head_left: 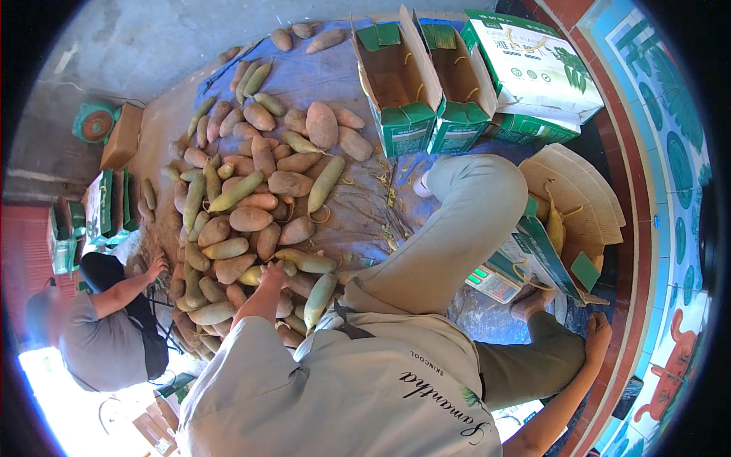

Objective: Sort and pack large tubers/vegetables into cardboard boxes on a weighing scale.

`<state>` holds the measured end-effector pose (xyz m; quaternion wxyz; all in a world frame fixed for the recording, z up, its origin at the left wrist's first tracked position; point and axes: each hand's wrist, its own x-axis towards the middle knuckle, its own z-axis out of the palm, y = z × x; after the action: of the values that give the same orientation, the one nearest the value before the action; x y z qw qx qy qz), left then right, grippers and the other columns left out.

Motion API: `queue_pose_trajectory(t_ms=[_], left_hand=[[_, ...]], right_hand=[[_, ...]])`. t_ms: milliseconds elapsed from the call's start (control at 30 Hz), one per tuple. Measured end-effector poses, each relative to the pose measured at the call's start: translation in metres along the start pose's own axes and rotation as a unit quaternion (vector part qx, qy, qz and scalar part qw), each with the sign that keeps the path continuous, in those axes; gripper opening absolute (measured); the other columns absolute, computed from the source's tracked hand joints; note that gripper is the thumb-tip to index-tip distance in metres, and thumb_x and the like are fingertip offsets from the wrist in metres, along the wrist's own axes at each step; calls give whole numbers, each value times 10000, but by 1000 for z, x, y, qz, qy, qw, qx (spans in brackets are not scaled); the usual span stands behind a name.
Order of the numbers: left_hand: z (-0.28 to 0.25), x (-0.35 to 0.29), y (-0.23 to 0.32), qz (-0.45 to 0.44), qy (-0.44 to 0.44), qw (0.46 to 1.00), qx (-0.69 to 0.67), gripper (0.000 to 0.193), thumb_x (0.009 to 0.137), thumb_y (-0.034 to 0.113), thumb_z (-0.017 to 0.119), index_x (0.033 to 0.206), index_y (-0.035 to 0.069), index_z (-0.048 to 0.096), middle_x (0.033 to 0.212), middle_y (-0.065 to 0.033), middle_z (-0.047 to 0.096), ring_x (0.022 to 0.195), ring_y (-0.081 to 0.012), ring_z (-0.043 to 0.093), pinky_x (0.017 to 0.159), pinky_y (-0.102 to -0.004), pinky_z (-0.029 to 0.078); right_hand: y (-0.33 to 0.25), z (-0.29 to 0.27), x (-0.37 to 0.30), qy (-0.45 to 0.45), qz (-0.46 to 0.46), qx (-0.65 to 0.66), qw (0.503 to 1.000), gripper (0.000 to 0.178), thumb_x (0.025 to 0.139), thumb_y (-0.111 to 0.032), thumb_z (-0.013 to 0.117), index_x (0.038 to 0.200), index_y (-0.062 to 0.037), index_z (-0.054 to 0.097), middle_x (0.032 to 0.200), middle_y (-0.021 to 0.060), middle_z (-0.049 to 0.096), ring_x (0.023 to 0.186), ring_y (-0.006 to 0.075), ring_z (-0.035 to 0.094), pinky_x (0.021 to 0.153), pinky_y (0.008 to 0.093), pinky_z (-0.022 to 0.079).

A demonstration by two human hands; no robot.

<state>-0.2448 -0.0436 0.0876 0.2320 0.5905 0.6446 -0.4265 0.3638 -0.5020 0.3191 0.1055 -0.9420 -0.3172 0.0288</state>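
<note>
My left hand (272,276) reaches down into a large pile of root vegetables, its short-looking fingers slightly apart. It is beside the near end of a green radish (308,261); I see nothing lifted in it. Around it lie more long green radishes (320,298) and rounder reddish-brown roots (250,219). My right hand (598,335) is by my right knee, its fingers curled in, with no object showing in it. Close to it stands an open green-and-white carton (544,255) with its brown flaps spread. Yellowish-green radishes (557,228) show inside.
A scale (491,284) with a lit display sits beside the open carton. Two open cartons (406,133) and a closed white one (525,65) stand at the far right. Another person (114,327) crouches at the left, one hand (158,266) by the pile. Blue sheeting (327,80) covers the floor.
</note>
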Motion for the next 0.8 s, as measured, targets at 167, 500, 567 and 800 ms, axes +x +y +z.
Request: queue_pose_trajectory(t_ms=[167, 500, 567, 800], left_hand=[[-3, -1, 2, 5, -10, 1000, -2, 723, 769, 373, 655, 1386, 228, 308, 1485, -68, 201, 1372, -329, 154, 1044, -538, 285], [-1, 2, 9, 7, -23, 1000, 6, 705, 796, 296, 608, 1412, 239, 269, 1480, -34, 216, 1377, -298, 155, 1056, -542, 266], [-2, -1, 11, 18, -26, 999, 10, 699, 798, 294, 604, 1410, 235, 271, 1478, -34, 218, 1376, -296, 160, 1057, -542, 265], [-7, -6, 24, 46, -34, 998, 39, 657, 800, 325, 598, 1384, 210, 320, 1471, -40, 231, 1369, -297, 181, 1046, -546, 287]], right_hand=[[-5, -1, -2, 6, -14, -4, 1000, 143, 861, -111, 526, 862, 22, 579, 633, 135, 511, 567, 212, 498, 549, 333, 398], [-11, -3, -3, 3, 18, 13, 1000, 148, 860, -117, 530, 833, 22, 572, 625, 137, 516, 566, 225, 518, 538, 340, 397], [-11, -4, -4, 0, 27, 10, 1000, 147, 860, -118, 531, 833, 21, 572, 623, 136, 516, 563, 224, 519, 534, 339, 396], [-23, -11, -8, -28, 78, 19, 996, 154, 852, -125, 535, 854, 22, 581, 755, 225, 585, 704, 372, 584, 622, 395, 442]])
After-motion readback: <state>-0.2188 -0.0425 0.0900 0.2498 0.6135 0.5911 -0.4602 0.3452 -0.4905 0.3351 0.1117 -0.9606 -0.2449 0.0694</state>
